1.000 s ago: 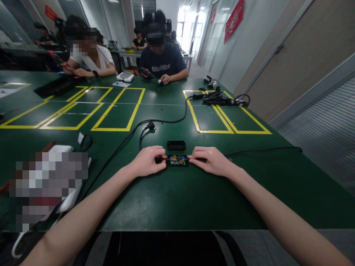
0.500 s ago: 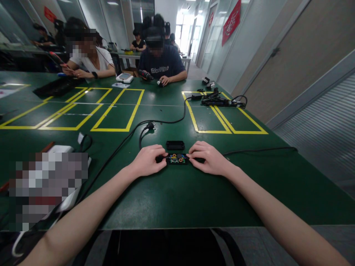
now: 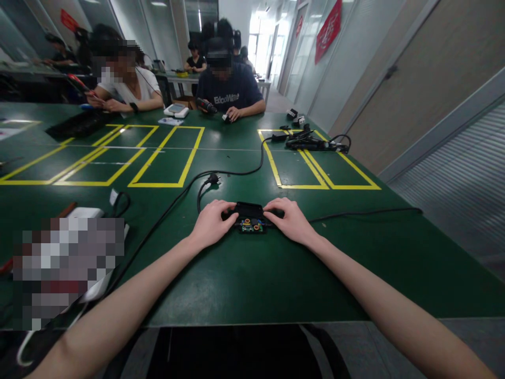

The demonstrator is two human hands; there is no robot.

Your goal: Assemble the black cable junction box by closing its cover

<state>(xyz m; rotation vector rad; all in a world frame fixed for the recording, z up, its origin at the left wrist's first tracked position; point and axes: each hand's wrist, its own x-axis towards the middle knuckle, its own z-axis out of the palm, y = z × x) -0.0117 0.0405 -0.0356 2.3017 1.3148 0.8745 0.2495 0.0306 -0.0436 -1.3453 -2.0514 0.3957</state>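
Note:
A black plastic cover (image 3: 249, 209) is gripped at its two ends, its left end by my left hand (image 3: 215, 221) and its right end by my right hand (image 3: 287, 217). It is tilted, with its hollow side toward me. Right below it on the table lies an opened power adapter case (image 3: 252, 227) holding a circuit board with copper-coloured ring coils. Black cables leave the case at both ends, partly hidden by my fingers. Behind my left hand rests a black power plug (image 3: 213, 179) with its prongs showing.
Yellow tape rectangles (image 3: 185, 163) mark the green table (image 3: 205, 295). At back right lie bundled black adapters and cables (image 3: 305, 141). A blurred-out object (image 3: 74, 263) covers the left front. Across the table one person (image 3: 231, 89) holds a power tool; another (image 3: 130, 89) sits beside them.
Both hands have moved from the case's ends to the cover just behind it and taken hold of it. The cover is now tilted and closer to the case.

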